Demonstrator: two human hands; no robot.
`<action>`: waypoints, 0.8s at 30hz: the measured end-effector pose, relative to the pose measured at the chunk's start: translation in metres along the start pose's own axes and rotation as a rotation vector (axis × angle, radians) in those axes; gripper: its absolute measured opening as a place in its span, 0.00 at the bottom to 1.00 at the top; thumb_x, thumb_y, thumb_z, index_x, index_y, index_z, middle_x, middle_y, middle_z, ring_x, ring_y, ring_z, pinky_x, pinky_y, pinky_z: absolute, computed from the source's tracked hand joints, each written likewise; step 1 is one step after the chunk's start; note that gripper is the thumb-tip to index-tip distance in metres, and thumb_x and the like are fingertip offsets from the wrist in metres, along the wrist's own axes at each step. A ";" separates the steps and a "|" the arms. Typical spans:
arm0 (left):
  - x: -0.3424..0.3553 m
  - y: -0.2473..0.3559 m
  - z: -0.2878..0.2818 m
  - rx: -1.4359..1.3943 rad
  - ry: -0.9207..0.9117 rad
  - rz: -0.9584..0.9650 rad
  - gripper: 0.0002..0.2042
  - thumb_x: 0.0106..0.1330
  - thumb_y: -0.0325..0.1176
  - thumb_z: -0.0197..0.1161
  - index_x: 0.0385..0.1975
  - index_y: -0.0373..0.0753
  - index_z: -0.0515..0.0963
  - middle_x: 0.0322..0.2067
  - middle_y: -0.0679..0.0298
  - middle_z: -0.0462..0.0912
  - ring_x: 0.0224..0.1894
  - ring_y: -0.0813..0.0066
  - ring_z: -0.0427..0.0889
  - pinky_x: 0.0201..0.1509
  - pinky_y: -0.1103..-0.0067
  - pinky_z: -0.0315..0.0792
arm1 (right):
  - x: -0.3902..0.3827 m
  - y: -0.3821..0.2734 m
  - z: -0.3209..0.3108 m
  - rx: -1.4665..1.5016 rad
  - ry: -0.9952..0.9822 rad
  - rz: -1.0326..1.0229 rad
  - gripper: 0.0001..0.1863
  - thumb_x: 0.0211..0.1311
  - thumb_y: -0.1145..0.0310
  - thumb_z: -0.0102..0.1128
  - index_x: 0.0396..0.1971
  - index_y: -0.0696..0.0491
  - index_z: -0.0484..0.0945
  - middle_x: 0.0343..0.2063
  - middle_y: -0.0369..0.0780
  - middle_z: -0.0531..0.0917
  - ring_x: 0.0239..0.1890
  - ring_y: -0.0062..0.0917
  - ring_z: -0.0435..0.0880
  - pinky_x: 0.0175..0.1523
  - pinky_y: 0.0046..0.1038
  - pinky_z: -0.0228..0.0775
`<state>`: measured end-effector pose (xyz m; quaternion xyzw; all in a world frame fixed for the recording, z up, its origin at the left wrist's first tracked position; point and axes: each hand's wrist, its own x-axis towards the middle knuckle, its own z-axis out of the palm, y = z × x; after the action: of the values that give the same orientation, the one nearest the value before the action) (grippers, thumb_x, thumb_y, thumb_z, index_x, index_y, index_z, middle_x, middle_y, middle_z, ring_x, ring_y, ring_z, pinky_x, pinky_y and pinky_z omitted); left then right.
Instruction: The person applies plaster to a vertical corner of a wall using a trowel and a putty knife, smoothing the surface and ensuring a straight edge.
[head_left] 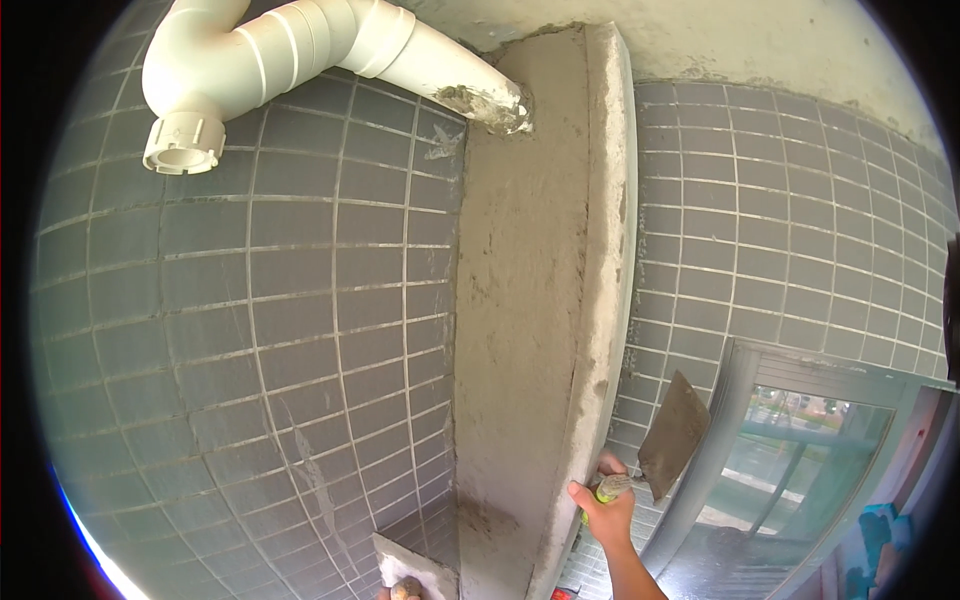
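My right hand (608, 510) is closed round the green handle of a trowel (675, 435), whose grey, mortar-smeared blade points up and to the right. Its thumb presses on the edge of a long, pale straight board (606, 250), which stands along the corner of a freshly mortared column (520, 260). At the bottom edge, left of the column's base, a flat plastering float (418, 570) shows its light back and handle. Only a bit of my left hand (384, 594) appears there, at that handle; most of it is cut off by the frame.
A white plastic drain pipe (290, 50) with an open threaded end crosses the upper left and enters the column. Grey tiles (300, 230) cover the left wall, and more line the right wall (770, 210). A metal-framed window (790, 450) is at lower right, beside blue items (880, 545).
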<state>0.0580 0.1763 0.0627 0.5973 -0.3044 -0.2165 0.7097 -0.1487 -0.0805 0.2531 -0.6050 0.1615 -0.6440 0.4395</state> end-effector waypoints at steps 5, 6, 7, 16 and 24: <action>-0.001 -0.042 0.009 0.038 0.082 0.170 0.21 0.66 0.39 0.59 0.55 0.38 0.65 0.30 0.65 0.78 0.24 0.76 0.71 0.27 0.80 0.67 | 0.003 0.011 -0.005 -0.096 0.030 0.043 0.43 0.44 0.66 0.74 0.61 0.64 0.63 0.46 0.42 0.77 0.45 0.22 0.75 0.50 0.23 0.67; -0.002 -0.035 0.011 0.039 0.078 0.171 0.21 0.66 0.39 0.59 0.55 0.38 0.65 0.30 0.65 0.78 0.24 0.76 0.71 0.27 0.80 0.67 | 0.005 0.020 -0.010 -0.177 0.026 -0.024 0.43 0.44 0.64 0.74 0.61 0.64 0.63 0.45 0.42 0.78 0.44 0.21 0.75 0.48 0.22 0.68; -0.003 -0.014 0.014 0.117 -0.024 0.153 0.20 0.66 0.41 0.60 0.52 0.37 0.69 0.33 0.62 0.78 0.26 0.76 0.72 0.27 0.80 0.67 | 0.006 0.020 -0.010 -0.176 0.030 -0.020 0.43 0.44 0.64 0.74 0.61 0.64 0.63 0.45 0.42 0.78 0.44 0.21 0.75 0.48 0.22 0.68; -0.022 0.011 0.035 0.458 -0.006 0.201 0.26 0.64 0.43 0.61 0.53 0.27 0.71 0.36 0.45 0.78 0.34 0.53 0.76 0.37 0.62 0.69 | 0.017 0.029 -0.014 -0.132 0.075 0.015 0.43 0.44 0.64 0.74 0.60 0.64 0.65 0.34 0.37 0.79 0.37 0.18 0.74 0.47 0.20 0.67; -0.037 0.016 0.036 0.401 0.035 0.241 0.22 0.65 0.40 0.60 0.53 0.30 0.70 0.34 0.51 0.78 0.32 0.59 0.74 0.35 0.66 0.69 | -0.006 0.060 -0.039 -0.340 0.039 0.113 0.44 0.43 0.62 0.74 0.61 0.61 0.64 0.32 0.37 0.79 0.35 0.19 0.74 0.48 0.21 0.67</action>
<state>0.0051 0.1786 0.0756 0.6894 -0.3981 -0.0548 0.6027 -0.1630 -0.1225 0.1966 -0.6480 0.3102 -0.5933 0.3632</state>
